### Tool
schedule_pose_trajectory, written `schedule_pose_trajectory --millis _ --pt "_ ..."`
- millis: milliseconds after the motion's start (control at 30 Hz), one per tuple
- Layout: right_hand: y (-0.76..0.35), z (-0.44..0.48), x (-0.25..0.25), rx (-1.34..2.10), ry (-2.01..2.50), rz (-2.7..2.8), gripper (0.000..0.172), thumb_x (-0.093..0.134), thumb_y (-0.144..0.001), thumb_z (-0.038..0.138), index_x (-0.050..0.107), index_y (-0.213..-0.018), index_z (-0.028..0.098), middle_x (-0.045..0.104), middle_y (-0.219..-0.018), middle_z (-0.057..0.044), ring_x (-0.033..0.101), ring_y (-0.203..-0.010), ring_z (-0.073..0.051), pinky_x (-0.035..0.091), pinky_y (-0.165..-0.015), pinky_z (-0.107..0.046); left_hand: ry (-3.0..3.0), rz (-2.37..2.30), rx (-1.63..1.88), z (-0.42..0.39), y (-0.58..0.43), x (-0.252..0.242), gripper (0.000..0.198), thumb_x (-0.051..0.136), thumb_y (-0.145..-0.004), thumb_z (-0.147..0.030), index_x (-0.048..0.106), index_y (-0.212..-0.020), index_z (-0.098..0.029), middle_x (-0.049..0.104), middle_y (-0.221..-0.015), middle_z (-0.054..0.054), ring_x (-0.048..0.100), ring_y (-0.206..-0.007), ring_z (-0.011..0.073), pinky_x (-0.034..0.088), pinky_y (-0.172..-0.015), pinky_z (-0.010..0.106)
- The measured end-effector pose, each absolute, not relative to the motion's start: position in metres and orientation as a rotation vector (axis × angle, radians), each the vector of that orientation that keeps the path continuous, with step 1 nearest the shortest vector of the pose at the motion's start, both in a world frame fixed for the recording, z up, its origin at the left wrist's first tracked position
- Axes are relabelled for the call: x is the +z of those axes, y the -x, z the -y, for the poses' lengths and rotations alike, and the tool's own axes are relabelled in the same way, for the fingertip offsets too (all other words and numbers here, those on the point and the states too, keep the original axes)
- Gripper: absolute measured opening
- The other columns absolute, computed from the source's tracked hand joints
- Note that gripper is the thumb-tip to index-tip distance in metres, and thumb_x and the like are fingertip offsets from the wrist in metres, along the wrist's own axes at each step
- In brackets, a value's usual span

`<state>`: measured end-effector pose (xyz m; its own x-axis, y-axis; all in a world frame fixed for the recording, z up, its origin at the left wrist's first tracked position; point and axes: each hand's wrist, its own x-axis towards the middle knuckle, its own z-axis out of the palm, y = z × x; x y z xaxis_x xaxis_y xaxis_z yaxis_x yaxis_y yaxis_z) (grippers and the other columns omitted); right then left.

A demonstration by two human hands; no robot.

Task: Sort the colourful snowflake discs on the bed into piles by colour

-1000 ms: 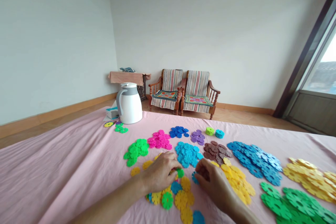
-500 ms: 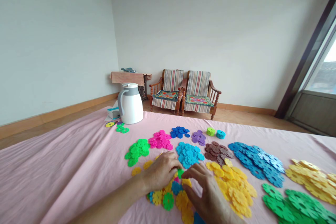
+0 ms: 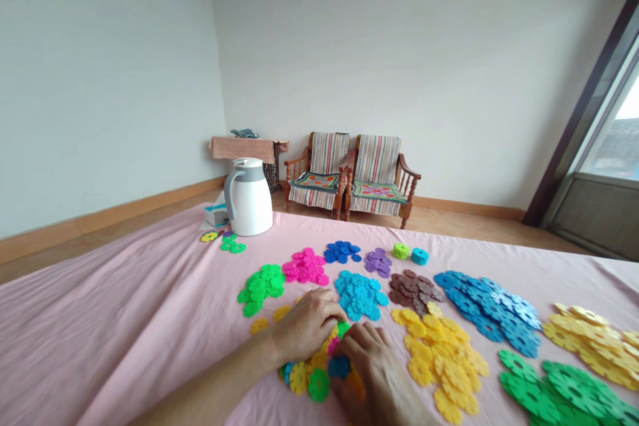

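In the head view, my left hand (image 3: 310, 323) curls over a mixed pile of flower-shaped plastic discs, its fingers closed; whatever they hold is hidden beneath them. To its right, my right hand (image 3: 372, 369) pinches a blue disc (image 3: 339, 367) between thumb and fingers. Around both hands lie a green disc (image 3: 318, 385), a yellow disc (image 3: 299, 378) and a bit of pink (image 3: 333, 345). Part of the mixed pile is covered by my hands. Light blue discs (image 3: 360, 294) form a heap just beyond my fingers.
Sorted heaps surround the hands: green (image 3: 261, 287), pink (image 3: 305, 266), brown (image 3: 415, 289), yellow (image 3: 444, 359), blue (image 3: 489, 306) and dark green (image 3: 574, 389). A white jug (image 3: 251, 203) stands at the back left of the pink cloth (image 3: 124, 319). Two wooden chairs (image 3: 377, 176) are behind.
My right hand has moved slightly left and closed its fingers on a blue disc in the mixed pile. My left hand has hardly moved.
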<state>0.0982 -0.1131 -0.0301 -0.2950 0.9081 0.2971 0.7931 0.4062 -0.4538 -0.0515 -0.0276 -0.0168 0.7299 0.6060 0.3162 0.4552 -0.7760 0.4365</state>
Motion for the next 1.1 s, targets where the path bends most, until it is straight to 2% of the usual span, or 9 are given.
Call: schedule_pose_trajectory --millis 167,300,400,600,667,767,833,900,1100 --pt "-0.098 0.115 -0.025 0.381 1.412 2.05 0.017 0.063 -0.062 0.013 0.058 -0.076 0.021 0.061 -0.087 -0.002 0.05 -0.084 -0.02 0.035 -0.074 -0.031 -2.611 -0.822 0.645 0.027 0.052 -0.017 0.028 0.048 -0.077 -0.005 0.068 -0.088 -0.022 0.059 -0.087 0.002 0.053 -0.088 0.0162 0.04 -0.081 0.027" --pt "-0.104 0.112 -0.022 0.613 1.356 1.858 0.008 0.052 -0.071 0.012 0.052 -0.068 0.019 0.056 -0.068 0.002 0.05 -0.065 -0.012 0.037 -0.061 -0.024 -2.616 -0.835 0.636 0.027 0.051 -0.016 0.028 0.048 -0.077 -0.004 0.068 -0.086 -0.021 0.059 -0.084 0.002 0.053 -0.086 0.0156 0.041 -0.079 0.026" --pt "-0.115 0.104 -0.028 0.693 1.386 1.642 0.011 0.05 -0.077 0.02 0.047 -0.066 0.02 0.049 -0.059 0.004 0.048 -0.055 -0.011 0.036 -0.052 -0.022 -2.615 -0.83 0.636 0.028 0.05 -0.016 0.028 0.048 -0.078 -0.004 0.069 -0.087 -0.02 0.059 -0.084 0.002 0.054 -0.086 0.0157 0.041 -0.078 0.026" --pt "-0.137 0.09 -0.04 0.623 1.367 1.378 0.01 0.05 -0.079 0.027 0.05 -0.086 0.02 0.059 -0.076 0.0 0.059 -0.068 -0.015 0.043 -0.06 -0.025 -2.629 -0.814 0.64 0.028 0.051 -0.016 0.028 0.049 -0.079 -0.004 0.069 -0.09 -0.021 0.059 -0.085 0.003 0.054 -0.086 0.016 0.041 -0.078 0.026" --pt "-0.135 0.094 -0.035 0.534 1.414 1.49 0.008 0.049 -0.08 0.026 0.053 -0.079 0.02 0.058 -0.071 0.0 0.056 -0.064 -0.014 0.041 -0.058 -0.024 -2.626 -0.815 0.645 0.028 0.052 -0.016 0.028 0.049 -0.08 -0.005 0.068 -0.091 -0.021 0.059 -0.086 0.003 0.053 -0.087 0.0161 0.04 -0.079 0.026" --pt "-0.123 0.104 -0.026 0.436 1.447 1.756 0.014 0.049 -0.079 0.023 0.057 -0.068 0.02 0.055 -0.067 0.0 0.053 -0.064 -0.014 0.038 -0.058 -0.024 -2.614 -0.824 0.648 0.027 0.052 -0.016 0.027 0.049 -0.08 -0.005 0.068 -0.09 -0.022 0.059 -0.086 0.002 0.053 -0.087 0.016 0.04 -0.08 0.026" --pt "-0.115 0.11 -0.022 0.41 1.451 1.893 0.008 0.053 -0.076 0.02 0.061 -0.074 0.02 0.058 -0.077 -0.002 0.055 -0.072 -0.015 0.039 -0.064 -0.025 -2.61 -0.827 0.647 0.027 0.052 -0.017 0.027 0.049 -0.079 -0.005 0.068 -0.09 -0.022 0.058 -0.086 0.002 0.053 -0.087 0.0159 0.04 -0.08 0.026" --pt "-0.109 0.115 -0.022 0.387 1.466 1.977 0.011 0.057 -0.071 0.018 0.063 -0.08 0.021 0.058 -0.085 -0.003 0.055 -0.081 -0.018 0.04 -0.07 -0.027 -2.607 -0.828 0.651 0.027 0.052 -0.018 0.027 0.049 -0.08 -0.005 0.068 -0.09 -0.022 0.058 -0.086 0.002 0.053 -0.087 0.0158 0.04 -0.08 0.026" --pt "-0.104 0.116 -0.029 0.377 1.484 1.999 0.015 0.057 -0.065 0.012 0.059 -0.076 0.021 0.057 -0.086 -0.003 0.052 -0.085 -0.019 0.038 -0.071 -0.028 -2.604 -0.821 0.654 0.028 0.052 -0.019 0.026 0.049 -0.081 -0.007 0.068 -0.091 -0.022 0.058 -0.087 0.002 0.053 -0.088 0.0159 0.04 -0.08 0.026"
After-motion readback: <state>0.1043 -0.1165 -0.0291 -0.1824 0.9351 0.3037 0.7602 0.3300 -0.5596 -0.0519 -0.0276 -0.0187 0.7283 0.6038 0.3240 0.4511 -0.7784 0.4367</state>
